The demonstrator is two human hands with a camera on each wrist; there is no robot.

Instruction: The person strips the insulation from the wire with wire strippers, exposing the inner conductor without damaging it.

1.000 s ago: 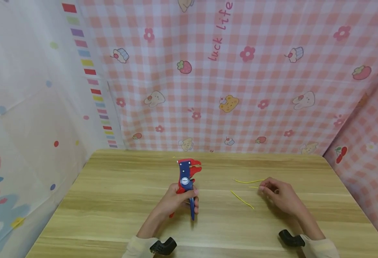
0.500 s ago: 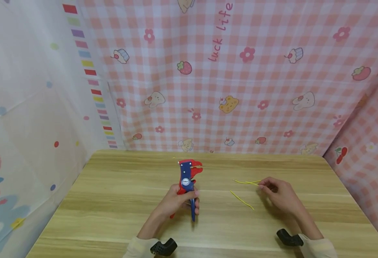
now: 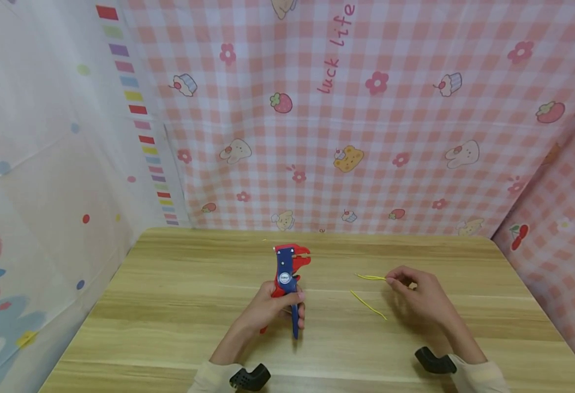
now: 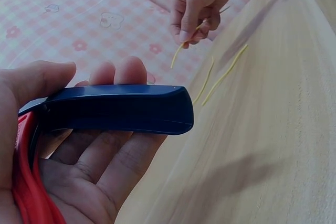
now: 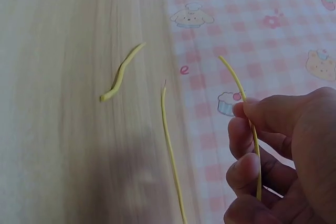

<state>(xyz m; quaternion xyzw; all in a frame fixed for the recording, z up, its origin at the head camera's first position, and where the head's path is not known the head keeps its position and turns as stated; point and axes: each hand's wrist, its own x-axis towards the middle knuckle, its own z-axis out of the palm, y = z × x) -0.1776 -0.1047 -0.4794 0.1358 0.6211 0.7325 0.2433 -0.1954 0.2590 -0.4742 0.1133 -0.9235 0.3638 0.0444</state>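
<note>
In the head view my left hand (image 3: 263, 310) grips the handles of a red and blue wire stripper (image 3: 285, 265), its head upright and its jaws facing right. One blue handle (image 4: 121, 108) lies across the curled fingers in the left wrist view. My right hand (image 3: 422, 297) pinches a thin yellow wire (image 5: 239, 85) between thumb and forefinger, held above the table. Beneath it lie two more yellow wires: one wire (image 3: 368, 304) slants nearer the person, and another wire (image 5: 170, 150) with a thin bare tip lies farther back.
The wood-grain table (image 3: 169, 305) ends at a pink checked cloth (image 3: 346, 120) behind. A tiny yellow scrap (image 3: 264, 239) lies near the back edge. Black wrist devices (image 3: 250, 376) are worn on both forearms.
My right hand has shifted left with the pinched wire, whose free end now overlaps the rear wire in the head view. The left hand and wire stripper have drifted slightly right.
</note>
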